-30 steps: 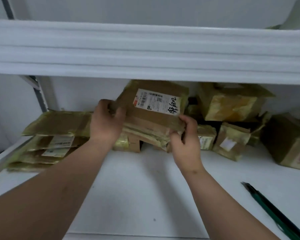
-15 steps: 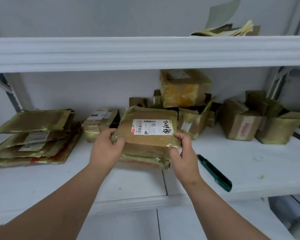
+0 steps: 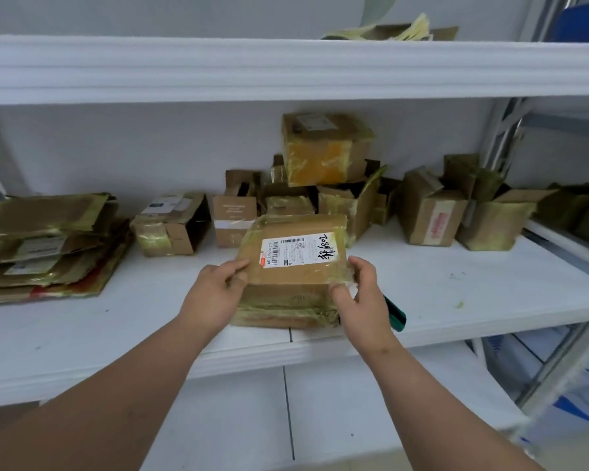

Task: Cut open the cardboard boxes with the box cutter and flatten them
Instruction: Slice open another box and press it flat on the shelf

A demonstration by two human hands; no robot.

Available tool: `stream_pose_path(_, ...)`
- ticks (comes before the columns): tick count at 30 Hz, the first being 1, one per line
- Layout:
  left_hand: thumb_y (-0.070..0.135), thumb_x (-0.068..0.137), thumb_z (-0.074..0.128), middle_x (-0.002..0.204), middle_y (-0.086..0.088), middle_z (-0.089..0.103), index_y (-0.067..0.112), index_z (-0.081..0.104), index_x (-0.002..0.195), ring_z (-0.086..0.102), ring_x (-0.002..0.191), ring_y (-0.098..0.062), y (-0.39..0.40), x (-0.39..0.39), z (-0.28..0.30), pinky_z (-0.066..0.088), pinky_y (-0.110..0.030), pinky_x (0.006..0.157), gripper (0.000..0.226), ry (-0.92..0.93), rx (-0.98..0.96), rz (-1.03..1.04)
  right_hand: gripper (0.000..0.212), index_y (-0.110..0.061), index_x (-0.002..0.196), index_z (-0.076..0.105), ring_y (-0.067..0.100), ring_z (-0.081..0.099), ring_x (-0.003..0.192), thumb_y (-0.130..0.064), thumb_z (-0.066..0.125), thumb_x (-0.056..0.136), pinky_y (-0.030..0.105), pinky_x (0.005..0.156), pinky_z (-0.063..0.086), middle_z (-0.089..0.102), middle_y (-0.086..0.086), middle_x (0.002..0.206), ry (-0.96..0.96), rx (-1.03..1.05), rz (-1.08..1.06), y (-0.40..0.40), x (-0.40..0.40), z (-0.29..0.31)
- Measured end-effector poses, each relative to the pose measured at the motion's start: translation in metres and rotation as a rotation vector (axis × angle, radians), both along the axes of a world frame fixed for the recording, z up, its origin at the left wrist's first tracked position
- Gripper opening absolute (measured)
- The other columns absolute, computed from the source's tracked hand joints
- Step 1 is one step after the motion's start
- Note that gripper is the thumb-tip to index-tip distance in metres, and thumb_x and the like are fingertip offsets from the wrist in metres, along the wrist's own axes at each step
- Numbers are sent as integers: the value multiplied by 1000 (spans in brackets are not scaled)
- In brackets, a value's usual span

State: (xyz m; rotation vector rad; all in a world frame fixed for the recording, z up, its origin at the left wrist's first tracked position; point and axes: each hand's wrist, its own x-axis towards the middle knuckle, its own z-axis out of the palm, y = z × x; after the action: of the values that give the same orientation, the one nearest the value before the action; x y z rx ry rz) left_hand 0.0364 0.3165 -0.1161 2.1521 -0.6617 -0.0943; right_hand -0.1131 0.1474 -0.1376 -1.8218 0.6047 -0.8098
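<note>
A taped cardboard box [image 3: 291, 266], bearing a white shipping label [image 3: 298, 250], is held at the front of the white shelf [image 3: 456, 294], its lower edge resting on the shelf. Its left corner is pinched by the left hand [image 3: 215, 294], thumb on top and fingers [image 3: 237, 278] curled beneath. Its right corner is gripped by the right hand [image 3: 363, 297], fingers [image 3: 340, 294] bent round the taped edge. A green box cutter [image 3: 395, 313] lies just beside that hand. Flattened boxes [image 3: 48, 246] are stacked at the left; unopened boxes [image 3: 327, 147] are piled behind.

white shelf [image 3: 456, 287] | upper shelf [image 3: 218, 69] | tiled floor [image 3: 320, 409]
</note>
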Motion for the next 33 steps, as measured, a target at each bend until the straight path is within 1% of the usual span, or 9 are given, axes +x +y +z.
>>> stream_pose_path(4,42,100,44,135,0,42,35,49,141,50,105,-12,-28,-8,-2,36,-22,90,41,13,119,-36,57,-38,133,47,18,52,120,-56,44,78,48,103,43,58,-10,127,171,-73,-35,-38,-4,-6)
stream_pose_path(6,53,96,47,146,-1,33,30,45,144,45,122,-18,-43,-15,-3,37,-29,102,54,-15,213,8,68,-42,136,47,18,45,131,-68,35,74,50,109,36,55,-11,136,310,-140,-6,-56,-8,-11)
stream_pose_path(10,75,85,40,159,-1,13,27,32,148,11,146,-26,-82,-36,11,19,-50,117,79,-375,522,83,85,-41,144,42,13,34,140,-81,32,70,47,113,26,38,-16,152,436,-238,96,-82,-17,-22)
stream_pose_path(12,82,81,33,163,6,-2,34,18,151,-3,149,-20,-102,-45,14,5,-53,119,86,-461,611,-18,77,-39,144,43,10,37,137,-74,37,76,42,113,26,40,-15,149,423,-230,112,-96,-22,-27)
stream_pose_path(15,87,78,26,163,13,-8,45,-1,153,-9,150,-13,-119,-49,10,-4,-55,119,91,-429,764,-166,46,-32,141,48,16,42,131,-43,44,97,38,107,27,44,-7,146,446,-237,58,-118,-29,-34)
stream_pose_path(19,85,78,22,162,19,-3,48,0,152,-7,150,-7,-123,-44,5,-4,-49,120,85,-395,799,-153,42,-24,136,49,25,47,120,-43,39,100,38,93,37,50,1,134,726,-473,61,-138,-31,-47)
stream_pose_path(21,94,65,8,162,20,-2,50,2,151,-7,149,-6,-122,-43,5,-5,-47,121,97,-382,790,-162,36,-19,127,49,25,50,110,-40,44,98,36,81,38,53,3,121,809,-575,93,-142,-30,-48)
stream_pose_path(25,100,42,-16,161,21,-1,51,3,150,-5,149,-4,-126,-43,6,-2,-44,121,121,-364,782,-145,23,-12,113,48,27,55,97,-14,49,89,32,75,42,42,4,100,824,-426,202,-151,-27,-34)
stream_pose_path(33,83,71,4,163,17,1,58,0,147,-1,150,-10,-146,-40,5,5,-47,121,80,-352,834,-112,16,-13,105,41,24,50,84,-10,44,90,33,71,43,46,2,93,803,-287,242,-174,-43,-29)
